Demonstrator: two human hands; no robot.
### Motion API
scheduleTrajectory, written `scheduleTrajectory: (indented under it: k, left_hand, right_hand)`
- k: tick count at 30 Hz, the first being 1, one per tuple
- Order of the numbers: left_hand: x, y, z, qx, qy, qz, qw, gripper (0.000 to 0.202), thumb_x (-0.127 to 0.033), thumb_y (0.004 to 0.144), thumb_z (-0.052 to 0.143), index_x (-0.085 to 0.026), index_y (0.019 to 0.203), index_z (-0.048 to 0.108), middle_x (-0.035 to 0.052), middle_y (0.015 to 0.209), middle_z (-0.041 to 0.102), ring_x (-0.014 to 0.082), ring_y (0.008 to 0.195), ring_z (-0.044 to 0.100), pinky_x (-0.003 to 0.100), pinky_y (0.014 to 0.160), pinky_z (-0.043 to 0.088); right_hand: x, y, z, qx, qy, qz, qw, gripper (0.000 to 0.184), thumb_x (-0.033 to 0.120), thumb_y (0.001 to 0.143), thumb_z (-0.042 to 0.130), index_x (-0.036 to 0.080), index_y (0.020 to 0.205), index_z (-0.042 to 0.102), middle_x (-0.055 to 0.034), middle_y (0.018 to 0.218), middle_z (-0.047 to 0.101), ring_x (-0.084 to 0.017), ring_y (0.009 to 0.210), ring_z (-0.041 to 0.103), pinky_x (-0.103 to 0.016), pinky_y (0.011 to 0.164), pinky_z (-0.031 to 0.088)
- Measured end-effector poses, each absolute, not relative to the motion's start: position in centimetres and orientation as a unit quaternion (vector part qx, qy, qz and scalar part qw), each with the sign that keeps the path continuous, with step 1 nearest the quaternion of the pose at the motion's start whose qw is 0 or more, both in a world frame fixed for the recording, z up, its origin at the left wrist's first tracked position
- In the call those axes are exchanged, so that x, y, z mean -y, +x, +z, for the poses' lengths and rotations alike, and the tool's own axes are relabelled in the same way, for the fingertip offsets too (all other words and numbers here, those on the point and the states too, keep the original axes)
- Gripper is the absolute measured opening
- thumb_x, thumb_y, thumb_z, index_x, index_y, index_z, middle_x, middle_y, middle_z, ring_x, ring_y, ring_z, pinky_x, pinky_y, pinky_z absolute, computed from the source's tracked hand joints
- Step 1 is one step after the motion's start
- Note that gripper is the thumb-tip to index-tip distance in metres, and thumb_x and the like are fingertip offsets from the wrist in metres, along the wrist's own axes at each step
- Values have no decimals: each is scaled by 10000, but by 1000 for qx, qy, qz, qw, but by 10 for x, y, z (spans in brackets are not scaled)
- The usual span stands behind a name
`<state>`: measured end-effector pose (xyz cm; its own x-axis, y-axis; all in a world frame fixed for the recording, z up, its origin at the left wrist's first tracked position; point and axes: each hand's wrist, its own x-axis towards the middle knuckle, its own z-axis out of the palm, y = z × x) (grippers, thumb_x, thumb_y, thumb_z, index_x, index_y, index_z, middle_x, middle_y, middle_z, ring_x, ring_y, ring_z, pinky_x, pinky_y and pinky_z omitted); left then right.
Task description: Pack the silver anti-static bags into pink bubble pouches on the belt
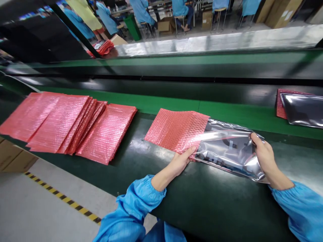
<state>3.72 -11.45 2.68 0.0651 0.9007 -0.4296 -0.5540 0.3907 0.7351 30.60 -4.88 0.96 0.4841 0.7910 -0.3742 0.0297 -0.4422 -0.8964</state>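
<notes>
A pink bubble-wrap bag lies above the dark green bench, its right end around the left end of a shiny silver-grey plastic pouch. My left hand pinches the bag's lower right corner, thumb on top and fingers beneath. At the pouch's far right end my right hand grips its edge, thumb on top. Dark shapes show through the pouch, but I cannot make out what is inside. How far the pouch reaches into the bag is hidden by the pink wrap.
Overlapping pink bubble bags spread across the bench's left side. Another silver pouch lies partly over a pink bag at the right. A conveyor belt runs behind the bench. Cartons stand on the floor; people in blue sit beyond.
</notes>
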Motion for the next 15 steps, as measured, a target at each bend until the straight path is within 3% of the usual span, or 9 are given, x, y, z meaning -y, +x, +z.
scheduleTrajectory:
  k: [7,10,15]
  left_hand:
    - [117,39,16,-459,210,489,712,564,-583,625,937,-157,625,567,-11,615,590,165,620,655,356,702,607]
    - [118,39,15,-462,217,473,718,582,-637,606,924,-143,726,642,20,690,657,188,681,683,374,736,618]
    - [120,38,13,-467,238,450,723,620,-696,645,868,-121,807,705,67,740,714,228,756,716,347,717,609]
  right_hand:
    - [53,299,21,253,-738,437,447,577,704,585,783,177,730,600,20,578,520,-133,538,459,-275,487,340]
    - [58,293,23,253,-736,435,454,543,688,644,771,187,729,582,43,558,474,-122,516,431,-269,474,327]
    - [69,287,15,237,-709,454,484,500,615,640,814,178,785,618,29,623,551,-126,550,470,-264,498,360]
